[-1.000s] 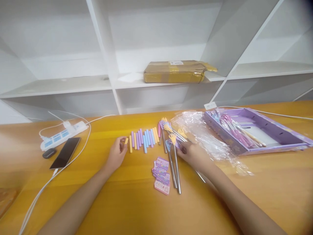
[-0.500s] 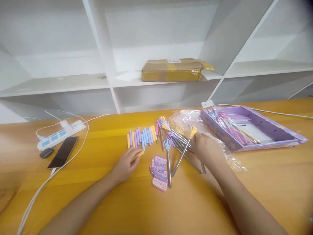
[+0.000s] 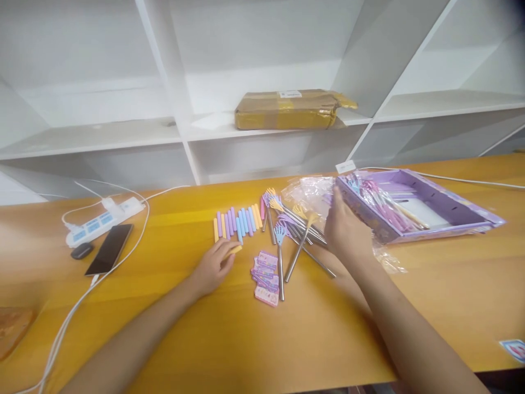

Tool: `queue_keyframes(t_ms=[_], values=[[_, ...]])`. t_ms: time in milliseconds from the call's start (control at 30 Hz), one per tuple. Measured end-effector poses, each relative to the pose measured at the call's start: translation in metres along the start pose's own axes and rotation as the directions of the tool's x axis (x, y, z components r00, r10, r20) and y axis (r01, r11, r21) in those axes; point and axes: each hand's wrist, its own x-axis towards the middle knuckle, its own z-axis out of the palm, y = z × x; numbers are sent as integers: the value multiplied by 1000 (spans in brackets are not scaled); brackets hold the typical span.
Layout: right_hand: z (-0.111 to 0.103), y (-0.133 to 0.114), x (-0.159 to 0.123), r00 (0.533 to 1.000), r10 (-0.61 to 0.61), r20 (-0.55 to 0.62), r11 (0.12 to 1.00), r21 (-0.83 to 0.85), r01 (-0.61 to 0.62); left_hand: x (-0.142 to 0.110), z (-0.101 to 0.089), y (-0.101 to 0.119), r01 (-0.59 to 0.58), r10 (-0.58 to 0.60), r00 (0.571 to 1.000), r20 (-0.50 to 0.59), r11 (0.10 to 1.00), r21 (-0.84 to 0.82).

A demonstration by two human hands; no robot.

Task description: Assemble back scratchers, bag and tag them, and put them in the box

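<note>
My left hand [image 3: 211, 268] is closed on a short yellow tube [image 3: 234, 250], just below a row of pastel tubes [image 3: 243, 221] in purple, blue and yellow. To the right, my right hand [image 3: 348, 232] is closed and slightly blurred beside the box. A purple tip [image 3: 327, 199] shows at its fingers, seemingly the head of a back scratcher; its rod is hidden. Metal back scratchers with hand-shaped heads lie heaped between my hands, among them a blue-headed one [image 3: 281, 262] and a yellow-headed one [image 3: 301, 249]. Small printed purple cards [image 3: 266, 279] overlap in front of the heap.
A purple tray-like box [image 3: 447, 210] at the right holds bagged back scratchers [image 3: 389, 208]. Clear plastic wrap [image 3: 307, 191] lies beside it. At left are a power strip [image 3: 104, 221], a phone [image 3: 110, 249] and white cables. A taped carton [image 3: 287, 112] sits on the shelf.
My right hand has moved up and slightly right, with the purple tip alongside it. The yellow-headed scratcher now lies lower, away from that hand. My left hand keeps the yellow tube.
</note>
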Motion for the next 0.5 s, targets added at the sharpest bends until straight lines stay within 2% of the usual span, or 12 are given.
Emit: queue_keyframes(t_ms=[33,67,100,133,200,233,267,333,400,500], values=[[-4,-1,0,998,31,-54,979,205,-19,0,0,4,42,-43,999,-28,998,-36],[-7,-3,-1,995,62,-73,904,426,-25,0,2,8,91,-96,994,-52,992,-83],[-9,-7,-2,995,80,-53,772,636,-28,-1,3,13,144,-153,986,-62,980,-137],[-10,-11,-4,997,76,0,593,804,-45,-3,6,19,193,-207,977,-56,962,-193],[-8,-23,-11,987,-5,159,221,963,-154,-9,13,30,273,-291,957,-16,916,-295],[-6,-29,-15,968,-66,243,84,968,-238,-13,17,35,299,-315,949,4,894,-334],[-2,-35,-20,939,-130,318,-4,947,-322,-18,21,39,315,-330,944,22,875,-367],[5,-45,-29,879,-228,419,-77,892,-446,-27,27,44,328,-337,940,53,852,-409],[11,-51,-37,841,-283,461,-87,861,-501,-35,30,46,328,-315,944,102,848,-417],[16,-54,-42,844,-276,460,-73,866,-495,-39,29,44,325,-280,946,165,836,-443]])
